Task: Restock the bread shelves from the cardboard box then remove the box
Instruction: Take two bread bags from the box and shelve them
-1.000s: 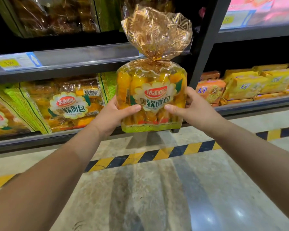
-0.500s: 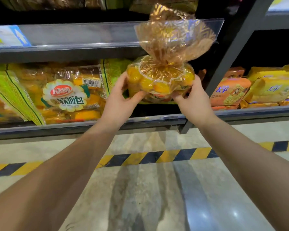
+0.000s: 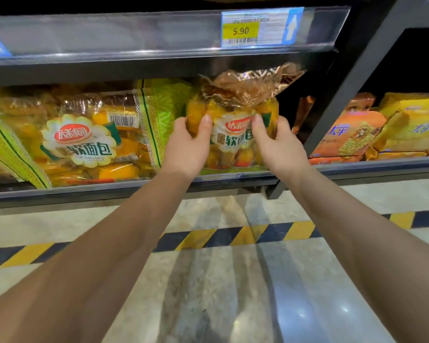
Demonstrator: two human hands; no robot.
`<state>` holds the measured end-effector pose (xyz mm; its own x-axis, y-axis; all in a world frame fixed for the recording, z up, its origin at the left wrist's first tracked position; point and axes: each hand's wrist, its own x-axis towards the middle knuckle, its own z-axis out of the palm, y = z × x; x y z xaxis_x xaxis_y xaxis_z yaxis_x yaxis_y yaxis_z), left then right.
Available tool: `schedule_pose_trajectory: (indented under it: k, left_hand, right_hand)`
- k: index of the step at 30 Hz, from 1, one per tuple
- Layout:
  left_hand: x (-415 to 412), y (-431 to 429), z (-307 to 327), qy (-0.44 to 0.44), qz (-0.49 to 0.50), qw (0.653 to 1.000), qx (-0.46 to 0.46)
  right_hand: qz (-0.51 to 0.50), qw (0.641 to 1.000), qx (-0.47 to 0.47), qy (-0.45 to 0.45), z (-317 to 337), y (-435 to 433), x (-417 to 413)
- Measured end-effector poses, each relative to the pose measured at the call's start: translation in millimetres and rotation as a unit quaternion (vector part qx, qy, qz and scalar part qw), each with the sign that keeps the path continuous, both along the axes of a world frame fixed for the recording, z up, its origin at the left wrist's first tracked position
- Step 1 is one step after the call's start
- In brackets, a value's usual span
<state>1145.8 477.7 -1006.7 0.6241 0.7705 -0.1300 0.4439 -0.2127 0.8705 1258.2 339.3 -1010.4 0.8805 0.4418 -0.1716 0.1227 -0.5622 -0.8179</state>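
Both hands hold one bread bag [image 3: 233, 134] that stands upright on the lower shelf [image 3: 134, 188], at its right end, just beside the dark upright post [image 3: 332, 115]. The left hand [image 3: 186, 147] grips the left side of the bag, with its thumb pressed on the front. The right hand [image 3: 278, 144] grips the right side, its thumb also on the front label. The crinkled twisted top of the bag reaches up to the shelf above, below the yellow price tag [image 3: 240, 30]. Left of the bag lies another bread bag [image 3: 84, 142] of the same kind, on its side. Right of the post are orange and yellow cracker packs [image 3: 352, 134].
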Motion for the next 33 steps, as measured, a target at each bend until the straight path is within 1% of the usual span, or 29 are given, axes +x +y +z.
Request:
schedule_pose_trajectory:
  k: [6, 9, 14, 17, 19, 23, 25, 27, 33]
  left_hand:
    - [21, -3, -4, -0.005, 0.051, 0.995, -0.091]
    - [25, -4, -3, 0.02, 0.061, 0.993, -0.095]
    - [31, 0, -3, 0.04, 0.063, 0.992, -0.102]
    - [35, 1, -4, 0.035, 0.068, 0.987, -0.142]
    - [37, 1, -4, 0.03, 0.07, 0.983, -0.166]
    - [33, -3, -9, 0.01, 0.069, 0.981, -0.182]
    - [27, -6, -11, -0.004, 0.064, 0.981, -0.186]
    - [22, -8, -12, 0.001, 0.052, 0.982, -0.181]
    - [6, -15, -23, 0.049, 0.004, 0.994, -0.097]
  right_hand:
    - [-0.047, 0.998, 0.009, 0.032, 2, 11, 5]
    - [-0.061, 0.998, 0.015, 0.025, 3, 13, 3]
    - [-0.05, 0.997, -0.045, 0.028, 8, 23, 10]
    - [-0.05, 0.996, -0.068, 0.037, 9, 27, 15]
    - [-0.052, 0.995, -0.063, 0.056, 7, 28, 17]
    - [-0.048, 0.994, -0.027, 0.09, 0, 19, 13]
    - [-0.049, 0.994, -0.042, 0.092, -5, 14, 7]
    - [-0.054, 0.994, -0.064, 0.076, -10, 10, 1]
    - [-0.052, 0.994, -0.093, -0.003, -18, 2, -12]
